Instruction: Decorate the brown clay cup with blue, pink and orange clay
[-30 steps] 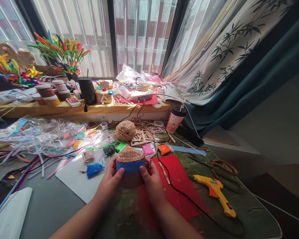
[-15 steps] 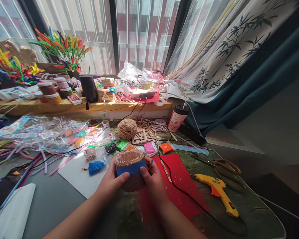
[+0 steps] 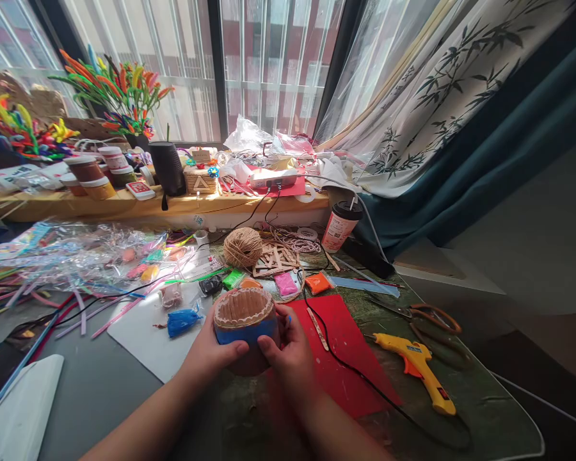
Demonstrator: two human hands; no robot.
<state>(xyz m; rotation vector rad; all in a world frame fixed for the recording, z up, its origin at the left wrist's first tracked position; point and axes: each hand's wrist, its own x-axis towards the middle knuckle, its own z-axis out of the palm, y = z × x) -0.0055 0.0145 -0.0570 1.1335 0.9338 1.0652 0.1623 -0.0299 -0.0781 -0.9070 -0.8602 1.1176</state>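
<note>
Head view — both hands (image 3: 249,352) clasp brown cup (image 3: 244,320) (blue-banded).

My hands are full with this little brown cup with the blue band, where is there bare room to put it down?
The red sheet is mostly bare between the black cord and the right hand. The grey tabletop by the left hand, below the white board, is also bare. Crowded: pipe cleaners and clear bags on the left, twine ball and clay packets ahead.
</note>
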